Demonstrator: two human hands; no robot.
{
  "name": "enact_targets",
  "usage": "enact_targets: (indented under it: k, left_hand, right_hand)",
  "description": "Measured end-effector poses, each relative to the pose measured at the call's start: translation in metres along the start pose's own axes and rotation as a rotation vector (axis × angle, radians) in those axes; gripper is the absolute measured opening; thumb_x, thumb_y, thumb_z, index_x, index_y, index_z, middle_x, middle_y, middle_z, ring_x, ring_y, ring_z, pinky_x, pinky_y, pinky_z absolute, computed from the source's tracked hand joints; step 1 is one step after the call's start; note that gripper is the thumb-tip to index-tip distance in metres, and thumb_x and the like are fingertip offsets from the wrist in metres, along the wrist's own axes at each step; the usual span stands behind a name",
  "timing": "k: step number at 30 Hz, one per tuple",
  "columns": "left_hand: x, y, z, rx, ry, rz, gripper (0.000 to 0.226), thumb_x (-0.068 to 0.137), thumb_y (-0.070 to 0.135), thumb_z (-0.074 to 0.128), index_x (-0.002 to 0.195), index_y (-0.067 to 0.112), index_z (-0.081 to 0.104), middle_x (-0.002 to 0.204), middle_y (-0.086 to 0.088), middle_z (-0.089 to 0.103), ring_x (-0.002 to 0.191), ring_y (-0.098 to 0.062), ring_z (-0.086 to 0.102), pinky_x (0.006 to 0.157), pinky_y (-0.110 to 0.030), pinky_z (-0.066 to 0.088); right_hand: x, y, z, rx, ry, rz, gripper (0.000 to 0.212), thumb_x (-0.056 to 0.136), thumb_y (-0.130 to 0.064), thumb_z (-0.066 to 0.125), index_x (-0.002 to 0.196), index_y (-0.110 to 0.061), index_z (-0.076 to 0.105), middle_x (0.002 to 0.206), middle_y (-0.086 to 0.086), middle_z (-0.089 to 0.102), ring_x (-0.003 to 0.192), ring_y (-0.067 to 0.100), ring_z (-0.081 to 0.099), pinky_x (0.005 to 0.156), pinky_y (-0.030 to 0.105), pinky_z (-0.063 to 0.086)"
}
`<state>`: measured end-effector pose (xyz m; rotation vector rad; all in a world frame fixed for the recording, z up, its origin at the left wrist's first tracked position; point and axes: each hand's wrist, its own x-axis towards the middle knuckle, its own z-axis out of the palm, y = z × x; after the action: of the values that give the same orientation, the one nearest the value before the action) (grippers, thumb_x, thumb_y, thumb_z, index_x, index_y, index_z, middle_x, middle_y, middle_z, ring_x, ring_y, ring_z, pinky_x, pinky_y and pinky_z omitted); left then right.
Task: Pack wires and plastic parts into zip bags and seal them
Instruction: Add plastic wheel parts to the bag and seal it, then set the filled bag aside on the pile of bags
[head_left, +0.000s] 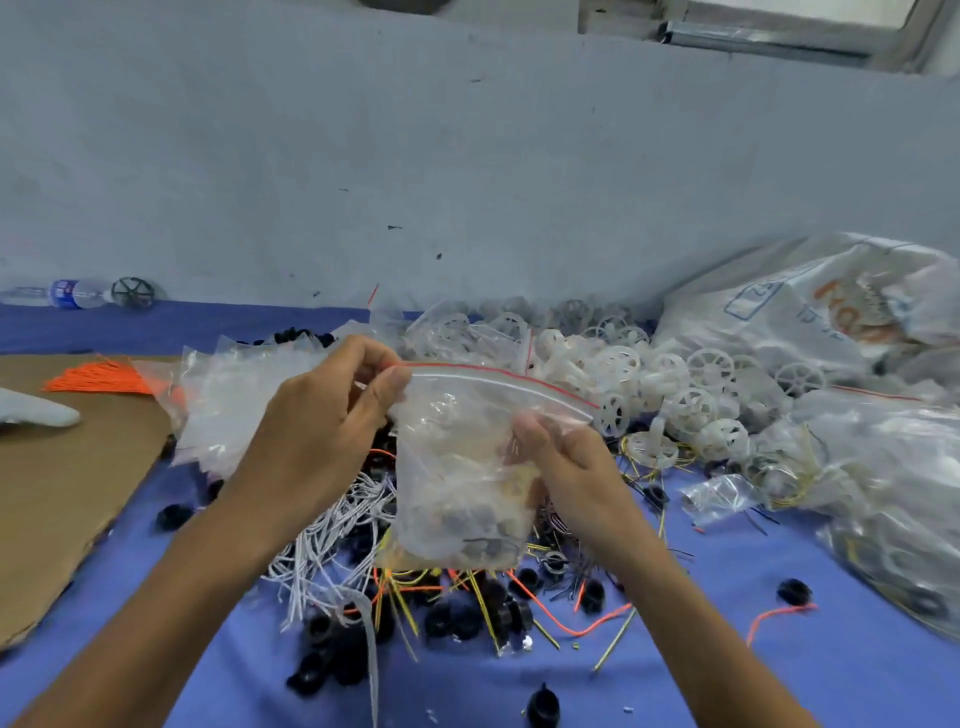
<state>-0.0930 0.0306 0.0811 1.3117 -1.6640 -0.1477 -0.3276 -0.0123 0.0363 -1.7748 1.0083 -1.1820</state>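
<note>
Blue table cloth (727, 675) covers the work surface, with stock spread over most of it. Far right, a big white sack (810, 306) lies slumped; it carries orange lettering and a blue box outline, but both are creased and turned away, so not legible. Left, a cardboard sheet (67, 483) lies flat. Centre back, a heap of white plastic wheels (670, 384). Left of centre, a stack of empty bags (234, 400). The zip bag (462, 483) in hand is held up above the wire pile, hanging upright, loaded with pale parts and dark ones at the bottom, its red-lined zip strip (498, 376) running across the top. Left hand (332, 415) pinches the strip's left corner, thumb and forefinger clamped together on it. Right hand (566, 467) grips the bag's right side just under the strip, fingers curled onto the plastic. Judged step: filling done, sealing starting; whether the strip is closed anywhere yet cannot be told. The next move calls for running a pinch along the strip from the left corner to the right while the other hand keeps it taut. Below lie white wires (332, 540), yellow and orange strands and black plastic parts (457, 621). Far left, a water bottle (72, 293) lies on its side, blue label too small to read.
</note>
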Motion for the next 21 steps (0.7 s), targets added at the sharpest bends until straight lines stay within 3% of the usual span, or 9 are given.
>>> enact_targets:
  k: [3,6,9,12,14,15,17,19,21]
  left_hand:
    - [-0.006,-0.015,0.008,-0.068,0.016,0.008,0.020,0.095,0.058,0.049,0.104,0.042,0.057,0.093,0.019,0.069,0.077,-0.002,0.067,0.069,-0.034,0.058]
    - [-0.021,-0.051,0.009,-0.002,0.007,-0.036,0.041,0.090,0.072,0.044,0.113,0.042,0.060,0.094,0.023,0.070,0.076,0.004,0.067,0.059,-0.016,0.052]
    - [-0.040,-0.097,0.009,-0.014,-0.023,-0.160,0.054,0.088,0.073,0.047,0.124,0.035,0.059,0.097,0.018,0.072,0.083,-0.003,0.069,0.067,-0.033,0.060]
    - [-0.049,-0.134,0.010,0.007,-0.048,-0.200,0.053,0.093,0.066,0.050,0.131,0.030,0.057,0.110,0.015,0.071,0.091,-0.006,0.070,0.073,-0.048,0.059]
    - [-0.049,-0.144,0.010,0.043,-0.078,-0.175,0.051,0.094,0.063,0.049,0.133,0.030,0.056,0.114,0.015,0.070,0.091,-0.004,0.069,0.071,-0.043,0.060]
    - [-0.049,-0.147,0.010,0.049,-0.088,-0.167,0.051,0.095,0.063,0.049,0.133,0.030,0.057,0.115,0.015,0.070,0.091,-0.004,0.069,0.069,-0.040,0.060]
    - [-0.051,-0.146,0.012,0.035,-0.086,-0.188,0.052,0.094,0.064,0.050,0.131,0.029,0.057,0.113,0.015,0.070,0.089,-0.006,0.069,0.068,-0.039,0.060]
    - [-0.054,-0.140,0.013,0.029,-0.092,-0.215,0.052,0.091,0.068,0.049,0.127,0.031,0.060,0.105,0.016,0.072,0.084,-0.009,0.070,0.070,-0.044,0.060]
    - [-0.055,-0.130,0.013,0.085,-0.122,-0.220,0.054,0.087,0.075,0.046,0.121,0.036,0.061,0.094,0.019,0.072,0.077,-0.006,0.069,0.071,-0.037,0.059]
  right_hand:
    - [0.002,-0.002,-0.047,-0.288,0.218,-0.140,0.053,0.100,-0.053,0.042,0.068,-0.013,0.058,0.066,0.005,0.059,0.056,0.018,0.054,0.055,0.034,0.044]
    - [0.000,0.017,-0.127,-0.387,0.543,-0.032,0.042,0.096,-0.053,0.049,0.073,-0.021,0.065,0.064,-0.006,0.066,0.058,0.007,0.058,0.059,0.024,0.044]
    - [-0.003,0.045,-0.219,-0.363,0.796,0.167,0.032,0.091,-0.048,0.056,0.077,-0.022,0.068,0.067,-0.003,0.070,0.061,0.021,0.063,0.057,0.036,0.048]
    - [-0.009,0.076,-0.293,-0.229,0.970,0.380,0.032,0.091,-0.032,0.058,0.108,-0.005,0.062,0.099,0.017,0.069,0.073,0.029,0.064,0.050,0.031,0.049]
    - [-0.022,0.096,-0.313,-0.320,1.041,0.591,0.065,0.087,-0.033,0.063,0.138,-0.002,0.037,0.135,0.024,0.050,0.101,0.033,0.059,0.076,0.042,0.056]
    - [-0.030,0.106,-0.315,-0.454,1.087,0.647,0.081,0.085,-0.036,0.066,0.146,-0.006,0.023,0.147,0.024,0.036,0.119,0.039,0.050,0.094,0.049,0.050]
    - [-0.043,0.119,-0.305,-0.772,1.037,0.535,0.089,0.084,-0.044,0.066,0.150,-0.020,0.011,0.156,0.020,0.018,0.139,0.042,0.028,0.108,0.056,0.034]
    - [-0.046,0.129,-0.281,-1.056,0.730,0.431,0.081,0.084,-0.056,0.058,0.149,-0.035,0.014,0.160,0.011,0.010,0.145,0.035,0.015,0.112,0.055,0.026]
    - [-0.046,0.143,-0.264,-1.194,0.459,0.506,0.077,0.083,-0.069,0.046,0.148,-0.043,0.016,0.161,0.004,0.003,0.147,0.032,0.006,0.114,0.055,0.021]
